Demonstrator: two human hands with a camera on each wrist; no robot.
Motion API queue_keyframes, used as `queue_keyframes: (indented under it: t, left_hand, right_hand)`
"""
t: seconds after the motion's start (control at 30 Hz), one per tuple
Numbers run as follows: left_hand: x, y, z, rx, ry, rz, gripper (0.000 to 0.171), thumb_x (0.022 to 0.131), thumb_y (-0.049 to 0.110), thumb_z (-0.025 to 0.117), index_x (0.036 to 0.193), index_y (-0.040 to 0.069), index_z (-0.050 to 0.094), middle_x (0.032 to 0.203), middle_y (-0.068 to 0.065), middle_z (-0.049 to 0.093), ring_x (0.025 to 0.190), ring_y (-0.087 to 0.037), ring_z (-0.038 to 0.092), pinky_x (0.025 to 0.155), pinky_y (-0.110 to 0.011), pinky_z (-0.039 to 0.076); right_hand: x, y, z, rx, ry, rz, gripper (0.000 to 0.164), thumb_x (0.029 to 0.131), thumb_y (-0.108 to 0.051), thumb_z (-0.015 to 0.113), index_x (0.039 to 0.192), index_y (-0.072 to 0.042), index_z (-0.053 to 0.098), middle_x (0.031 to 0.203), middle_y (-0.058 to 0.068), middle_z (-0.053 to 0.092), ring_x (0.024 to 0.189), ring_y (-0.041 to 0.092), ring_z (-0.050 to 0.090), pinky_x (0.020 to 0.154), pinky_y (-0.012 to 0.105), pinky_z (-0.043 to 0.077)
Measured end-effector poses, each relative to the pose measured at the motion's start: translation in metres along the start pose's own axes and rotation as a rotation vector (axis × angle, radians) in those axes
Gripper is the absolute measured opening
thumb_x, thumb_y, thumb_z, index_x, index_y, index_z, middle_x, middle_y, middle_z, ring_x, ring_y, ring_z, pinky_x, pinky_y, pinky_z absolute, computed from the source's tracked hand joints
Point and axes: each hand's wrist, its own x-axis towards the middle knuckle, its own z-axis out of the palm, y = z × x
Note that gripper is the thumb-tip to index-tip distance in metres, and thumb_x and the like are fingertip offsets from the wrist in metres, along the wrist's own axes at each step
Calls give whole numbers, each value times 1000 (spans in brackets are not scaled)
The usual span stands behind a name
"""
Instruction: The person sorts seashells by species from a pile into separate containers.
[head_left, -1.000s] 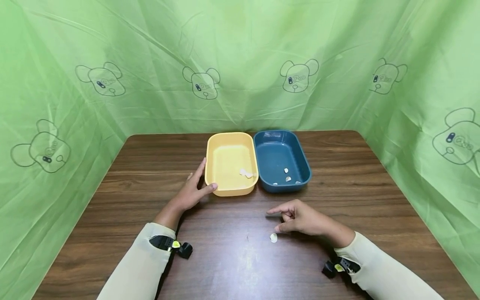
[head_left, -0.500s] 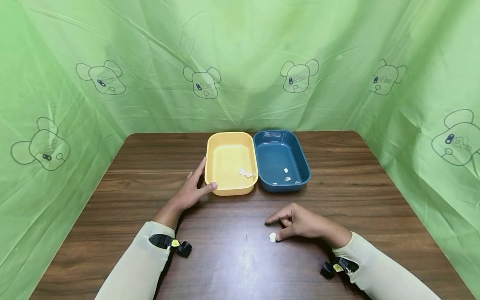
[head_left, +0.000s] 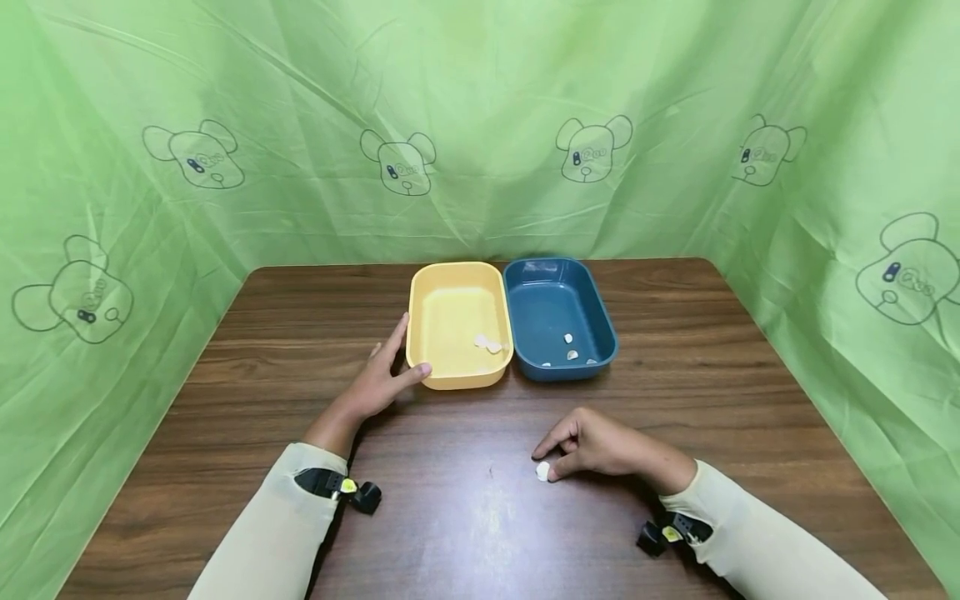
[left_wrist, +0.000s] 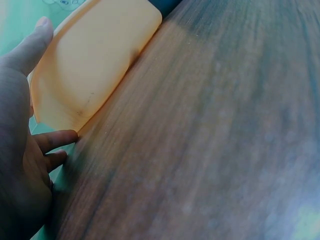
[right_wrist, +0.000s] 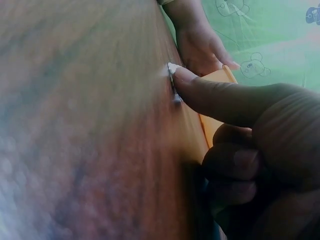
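Observation:
My left hand [head_left: 378, 383] rests against the left side and near corner of a yellow plastic tub [head_left: 444, 382]. Its thumb lies at the rim, with the other fingers spread along the outer wall. On the table, my right hand [head_left: 600, 442] touches a small round white shell-like piece [head_left: 543, 472] with the thumb. The index fingertip [head_left: 536, 456] arches down just beyond the piece, with a small gap in the head view. In the right wrist view the white piece [right_wrist: 173, 67] shows at the tip of the thumb [right_wrist: 215, 97], and the index finger is hidden.
A dark blue tub [head_left: 566, 375] stands right beside the yellow one, with several small pale pieces [head_left: 572, 355] inside. More pale pieces [head_left: 492, 347] lie in the yellow tub. A green curtain [head_left: 480, 125] surrounds the wooden table [head_left: 262, 358] at the back and sides.
My right hand has come down to the white piece; the thumb now touches it and the index finger has bent closer. My left hand has stayed at the yellow tub.

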Motion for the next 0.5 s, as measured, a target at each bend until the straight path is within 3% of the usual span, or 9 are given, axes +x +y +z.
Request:
queue_keyframes:
  t: [0.5]
  left_hand:
    - [-1, 0, 0, -11, 5, 4, 103, 103, 50, 71, 178, 32, 3, 184, -9, 16, 170, -49, 7, 136, -68, -6]
  right_hand:
    - [-1, -2, 1, -17, -5, -7, 12, 88, -9, 90, 100, -9, 88, 62, -12, 56, 59, -6, 46, 54, 14, 35]
